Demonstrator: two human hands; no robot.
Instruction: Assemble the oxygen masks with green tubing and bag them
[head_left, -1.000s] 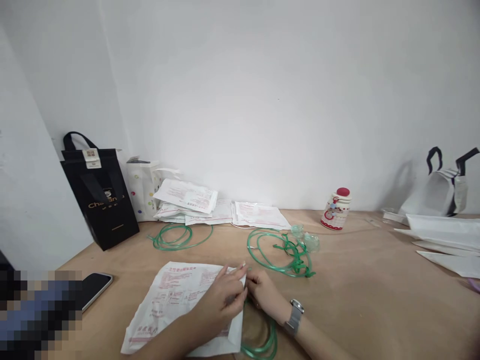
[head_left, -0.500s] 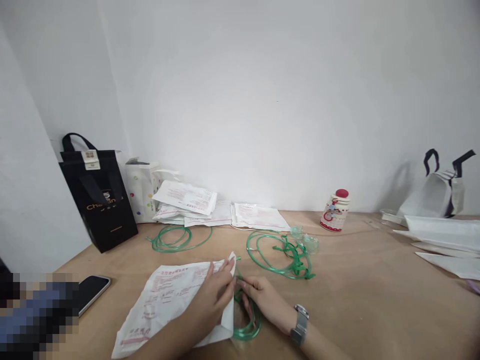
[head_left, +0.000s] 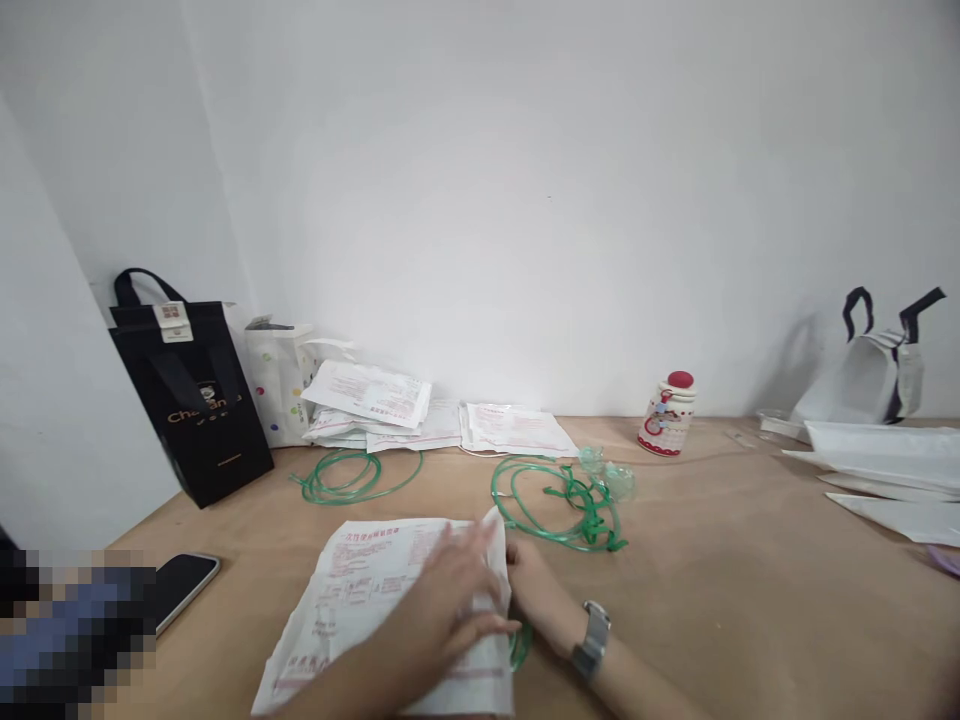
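A white paper pouch [head_left: 375, 570] with red print lies at the near middle of the table. My left hand [head_left: 450, 600], smeared by motion, rests over its right part with fingers stretched out and the thumb at the right edge. Against that edge, my right hand [head_left: 534, 580] is closed, its fingertips partly behind the pouch, so what they grip is hidden. Below it, a bit of coiled green tubing [head_left: 521, 645] shows past the pouch; the pouch covers the rest. A grey watch [head_left: 592, 640] is on my right wrist.
Behind lie green tubing [head_left: 345, 490], another coil with green straps [head_left: 592, 515] and several printed pouches [head_left: 367, 390]. A black bag [head_left: 199, 400] and phone [head_left: 187, 585] stand left; a red-capped bottle [head_left: 666, 415] and white packets [head_left: 892, 460] are right.
The pouch has shifted right and now covers most of the near tubing coil. My left hand has moved right with it, fingers more spread. My right hand has moved slightly right.
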